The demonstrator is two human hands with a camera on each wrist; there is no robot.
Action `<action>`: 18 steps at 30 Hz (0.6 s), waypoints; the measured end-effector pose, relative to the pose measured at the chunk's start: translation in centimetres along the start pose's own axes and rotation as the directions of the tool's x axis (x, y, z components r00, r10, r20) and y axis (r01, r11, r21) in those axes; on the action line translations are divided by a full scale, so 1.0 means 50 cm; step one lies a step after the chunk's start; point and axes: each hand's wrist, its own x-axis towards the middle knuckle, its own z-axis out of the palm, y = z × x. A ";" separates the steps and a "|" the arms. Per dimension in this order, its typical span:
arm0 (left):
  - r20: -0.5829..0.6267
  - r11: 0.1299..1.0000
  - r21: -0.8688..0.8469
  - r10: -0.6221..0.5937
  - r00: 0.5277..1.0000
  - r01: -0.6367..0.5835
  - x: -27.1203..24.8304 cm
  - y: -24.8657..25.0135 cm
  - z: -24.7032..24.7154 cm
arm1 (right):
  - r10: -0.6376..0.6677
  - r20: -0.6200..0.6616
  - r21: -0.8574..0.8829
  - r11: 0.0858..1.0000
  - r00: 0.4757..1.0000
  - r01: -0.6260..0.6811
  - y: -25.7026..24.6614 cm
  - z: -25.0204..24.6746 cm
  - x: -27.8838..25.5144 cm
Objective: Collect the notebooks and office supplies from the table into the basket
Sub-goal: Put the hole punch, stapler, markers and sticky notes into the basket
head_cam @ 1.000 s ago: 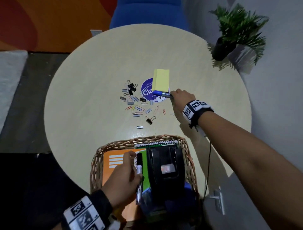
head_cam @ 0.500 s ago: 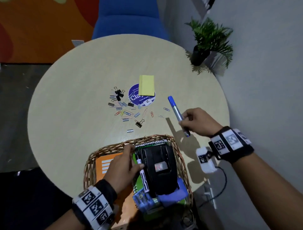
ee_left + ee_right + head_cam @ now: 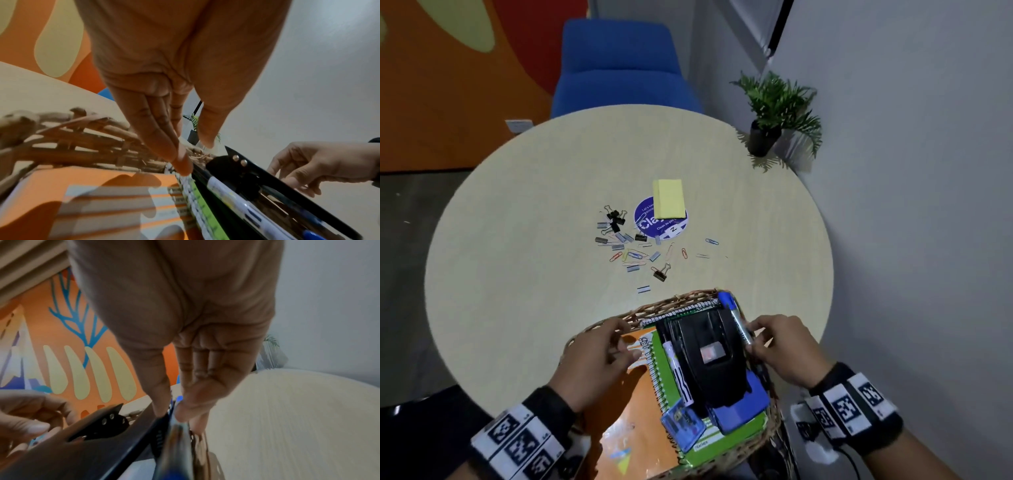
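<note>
The blue marker (image 3: pixel 736 320) is pinched by the right hand (image 3: pixel 782 349) for laying into the basket (image 3: pixel 599 329); the left hand (image 3: pixel 595 359) is relaxed, empty, over the notebooks (image 3: pixel 640 387).

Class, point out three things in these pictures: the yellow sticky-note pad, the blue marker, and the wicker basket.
yellow sticky-note pad (image 3: pixel 668 198), head view, top face.
blue marker (image 3: pixel 727 301), head view, cap.
wicker basket (image 3: pixel 674 301), head view, far rim.

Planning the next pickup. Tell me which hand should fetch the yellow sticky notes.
Probably the left. The left hand rests on the basket rim with nothing in it, while the right hand pinches the blue marker beside the hole punch. The yellow sticky notes lie mid-table.
</note>
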 end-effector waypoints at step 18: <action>-0.385 0.980 -0.148 -0.182 0.904 0.135 0.166 0.064 -0.116 | 0.058 -0.028 0.077 0.996 0.998 -0.055 -0.253 -0.046 0.545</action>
